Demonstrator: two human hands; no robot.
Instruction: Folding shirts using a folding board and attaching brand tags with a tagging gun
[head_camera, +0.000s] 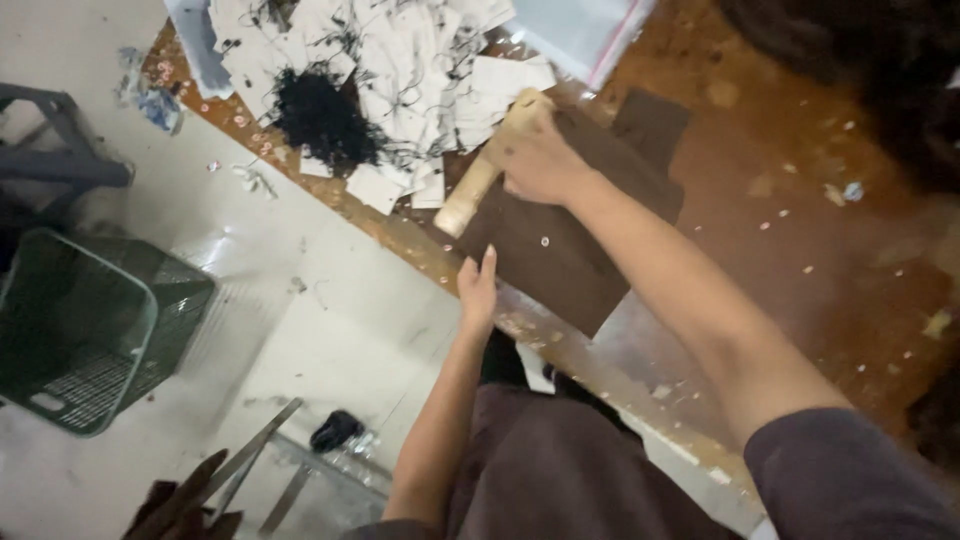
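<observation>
Head view: right hand grips a wooden mallet, fingers wrapped round it, over the brown fabric piece on the worktop; left hand fingers flat at the fabric's near edge. One small eyelet set.

Head view, steeply down, close.

Workshop: scarred workbench, paper tags.

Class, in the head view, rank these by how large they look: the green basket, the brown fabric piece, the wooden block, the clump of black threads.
1. Green basket, though it sits lower on the floor, so its rank is unsure.
2. Brown fabric piece.
3. Clump of black threads and wooden block look alike; unranked.
</observation>
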